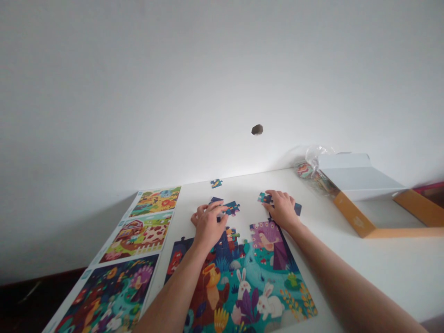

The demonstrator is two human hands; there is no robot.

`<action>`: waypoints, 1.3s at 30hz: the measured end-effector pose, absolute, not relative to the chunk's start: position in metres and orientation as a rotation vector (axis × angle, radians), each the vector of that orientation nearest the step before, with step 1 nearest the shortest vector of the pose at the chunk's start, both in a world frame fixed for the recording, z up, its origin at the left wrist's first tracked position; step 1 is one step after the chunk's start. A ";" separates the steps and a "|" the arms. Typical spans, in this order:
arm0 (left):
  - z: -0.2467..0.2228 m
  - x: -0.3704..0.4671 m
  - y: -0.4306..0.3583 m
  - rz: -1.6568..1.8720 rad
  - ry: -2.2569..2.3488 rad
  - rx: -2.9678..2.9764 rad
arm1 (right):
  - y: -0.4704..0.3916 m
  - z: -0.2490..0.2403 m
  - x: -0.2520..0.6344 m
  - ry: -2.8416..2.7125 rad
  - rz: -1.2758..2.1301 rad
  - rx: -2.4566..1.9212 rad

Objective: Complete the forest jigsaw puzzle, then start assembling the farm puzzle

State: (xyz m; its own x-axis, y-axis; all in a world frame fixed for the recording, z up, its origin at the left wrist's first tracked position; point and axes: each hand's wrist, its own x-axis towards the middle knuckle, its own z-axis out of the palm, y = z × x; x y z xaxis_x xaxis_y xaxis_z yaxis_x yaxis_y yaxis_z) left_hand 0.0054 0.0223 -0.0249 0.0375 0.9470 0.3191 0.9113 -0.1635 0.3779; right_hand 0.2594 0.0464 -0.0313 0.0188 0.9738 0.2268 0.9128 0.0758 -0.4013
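Note:
A partly assembled jigsaw puzzle [243, 286] with rabbits, a bear and a peacock lies on the white table. Above its upper left edge, my left hand [210, 223] has thumb and fingers closed at the left end of some joined dark blue puzzle pieces [231, 208]; its palm hides part of what lies below. My right hand [283, 209] pinches a blue-green puzzle piece [265, 198] over the puzzle's upper right. Beside that wrist, a dark puzzle piece [297, 209] shows partly. Farther back, near the wall, rests a loose puzzle piece [216, 183].
To the left lies a reference sheet [157, 252] with three printed pictures. An open orange and white box [360, 226] stands on the right, with a clear plastic bag [310, 173] of pieces beside it. The wall [208, 92] behind the table has a hole [257, 130].

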 end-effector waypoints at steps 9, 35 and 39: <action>-0.022 0.007 0.022 0.800 1.954 2.254 | 0.053 -0.038 0.262 -1.759 0.286 -1.818; -0.014 0.013 0.016 0.973 1.300 2.182 | 0.016 -0.005 0.226 -1.769 0.875 -1.218; -0.009 0.016 0.014 0.906 1.321 2.228 | 0.020 -0.011 0.228 -1.795 0.957 -1.186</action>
State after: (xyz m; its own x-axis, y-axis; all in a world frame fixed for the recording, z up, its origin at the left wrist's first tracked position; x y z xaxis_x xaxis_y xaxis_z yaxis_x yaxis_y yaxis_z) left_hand 0.0156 0.0136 -0.0095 0.3452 0.8789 0.3292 0.6234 -0.4769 0.6196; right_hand 0.2282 0.0198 -0.0111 -0.2730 0.9430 0.1904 0.3670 0.2850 -0.8855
